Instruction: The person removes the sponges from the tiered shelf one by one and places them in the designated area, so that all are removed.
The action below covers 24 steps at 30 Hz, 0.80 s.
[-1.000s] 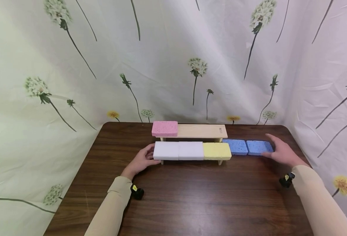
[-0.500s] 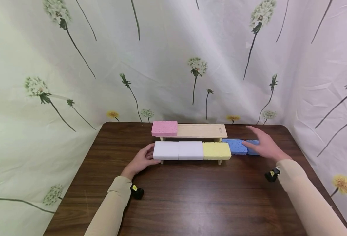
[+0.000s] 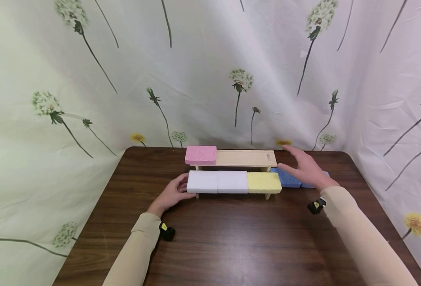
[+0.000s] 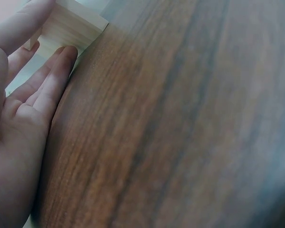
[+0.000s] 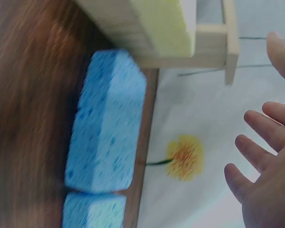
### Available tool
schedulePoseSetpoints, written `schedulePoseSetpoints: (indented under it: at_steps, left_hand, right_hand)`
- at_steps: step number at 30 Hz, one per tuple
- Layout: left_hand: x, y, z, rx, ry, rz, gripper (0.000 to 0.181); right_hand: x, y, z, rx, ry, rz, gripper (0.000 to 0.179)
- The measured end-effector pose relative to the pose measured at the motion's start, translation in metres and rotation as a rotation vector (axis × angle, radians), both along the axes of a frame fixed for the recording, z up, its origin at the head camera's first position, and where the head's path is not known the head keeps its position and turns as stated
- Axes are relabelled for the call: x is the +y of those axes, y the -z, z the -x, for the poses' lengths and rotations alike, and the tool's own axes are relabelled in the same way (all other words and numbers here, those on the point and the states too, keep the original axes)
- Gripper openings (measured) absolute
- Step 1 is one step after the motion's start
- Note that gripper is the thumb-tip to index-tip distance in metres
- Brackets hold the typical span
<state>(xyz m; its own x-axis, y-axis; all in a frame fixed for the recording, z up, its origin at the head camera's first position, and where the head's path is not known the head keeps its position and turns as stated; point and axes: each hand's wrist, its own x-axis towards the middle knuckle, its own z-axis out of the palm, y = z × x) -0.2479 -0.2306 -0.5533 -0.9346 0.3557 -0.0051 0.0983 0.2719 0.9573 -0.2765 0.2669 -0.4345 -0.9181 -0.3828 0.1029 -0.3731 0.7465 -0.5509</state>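
Left hand (image 3: pixel 172 194), fingers loosely extended, touching left end of wooden rack (image 3: pixel 245 158), probably steadying it; white blocks (image 3: pixel 202 181), yellow sponge (image 3: pixel 264 182) lining front. Right hand (image 3: pixel 308 171) hovering empty, fingers spread, above blue sponges (image 5: pixel 104 123).

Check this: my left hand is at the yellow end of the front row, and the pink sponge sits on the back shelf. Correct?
No, the head view shows your left hand beside the white block at the opposite end; the rest is correct.

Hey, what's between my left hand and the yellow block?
Two white blocks, side by side; the head view shows them between your left hand and the yellow block.
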Motion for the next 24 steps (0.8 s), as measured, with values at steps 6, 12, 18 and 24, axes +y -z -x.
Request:
schedulePoseSetpoints:
  at_steps: [6,12,18,24]
  left_hand:
    - [0.0,0.001,0.001,0.0,0.004,-0.003,0.08]
    - [0.0,0.0,0.001,0.003,0.006,-0.01,0.08]
    - [0.0,0.001,0.0,0.005,0.004,-0.007,0.081]
    - [0.001,0.002,0.001,0.017,0.01,-0.01,0.08]
  right_hand:
    - [-0.022,-0.007,0.005,0.026,-0.043,0.012,0.08]
    - [-0.046,-0.014,0.009,0.037,-0.097,0.037,0.078]
    - [-0.071,-0.019,0.011,0.02,-0.115,0.09,0.078]
    - [-0.091,-0.015,0.012,0.029,-0.152,0.126,0.075]
